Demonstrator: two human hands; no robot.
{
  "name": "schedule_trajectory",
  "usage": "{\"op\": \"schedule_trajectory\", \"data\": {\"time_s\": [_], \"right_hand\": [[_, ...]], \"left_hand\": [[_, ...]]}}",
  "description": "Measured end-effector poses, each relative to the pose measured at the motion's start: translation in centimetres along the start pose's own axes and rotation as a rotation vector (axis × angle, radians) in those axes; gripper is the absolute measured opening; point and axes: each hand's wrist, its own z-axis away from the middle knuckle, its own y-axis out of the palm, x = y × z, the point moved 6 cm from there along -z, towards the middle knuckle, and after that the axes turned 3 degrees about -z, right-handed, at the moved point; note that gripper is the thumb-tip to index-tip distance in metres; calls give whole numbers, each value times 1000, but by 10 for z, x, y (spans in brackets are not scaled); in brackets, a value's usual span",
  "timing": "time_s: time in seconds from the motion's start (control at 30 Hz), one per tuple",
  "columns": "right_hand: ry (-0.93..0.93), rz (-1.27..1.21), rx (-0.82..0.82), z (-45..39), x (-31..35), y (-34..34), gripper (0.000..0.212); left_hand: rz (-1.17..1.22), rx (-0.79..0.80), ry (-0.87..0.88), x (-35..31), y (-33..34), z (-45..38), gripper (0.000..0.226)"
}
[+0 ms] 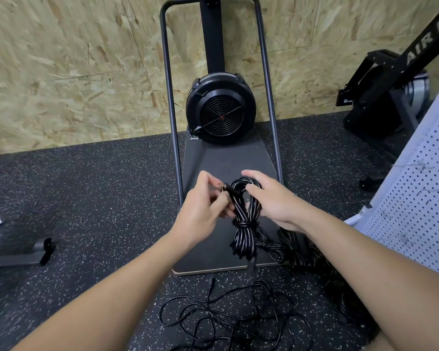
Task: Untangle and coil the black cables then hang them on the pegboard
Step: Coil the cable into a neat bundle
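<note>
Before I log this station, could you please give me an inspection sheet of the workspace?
Surface: speckled black rubber floor.
Job's things: coiled cable bundle, wrapped at its middle, held up; white pegboard at right, no cable seen on it.
Clutter: more coiled bundles on the machine's base board.
Hands: left hand pinches the bundle's plug end; right hand grips its loops.
Cables: loose tangled cable on the floor.
Surroundings: fan machine, OSB wall, rower.

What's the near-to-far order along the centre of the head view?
loose cable tangle → platform's near edge → coiled cable held up between left hand and right hand → black fan → OSB wall
</note>
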Motion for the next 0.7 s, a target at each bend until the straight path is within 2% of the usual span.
{"op": "schedule_trajectory", "data": {"time_s": [0.1, 0.17, 0.27, 0.33, 0.47, 0.53, 0.6, 0.7], "right_hand": [[-4, -208, 84, 4, 5, 12, 38], [-30, -232, 70, 5, 6, 18, 35], [-39, -176, 63, 8, 5, 26, 33], [-97, -33, 68, 11, 8, 27, 32], [-379, 483, 2, 14, 24, 24, 40], [-474, 649, -28, 14, 29, 23, 46], [-480, 668, -29, 13, 28, 20, 45], [-443, 544, -104, 14, 35, 1, 41]], "left_hand": [[-76, -109, 42, 4, -1, -1, 13], [30, -113, -83, 18, 10, 1, 20], [286, 56, -421, 32, 36, 14, 37], [428, 153, -521, 24, 43, 21, 52], [447, 143, -537, 13, 40, 22, 62], [484, 154, -559, 11, 44, 25, 66], [544, 175, -556, 12, 46, 27, 63], [554, 247, -460, 16, 47, 26, 59]]}}
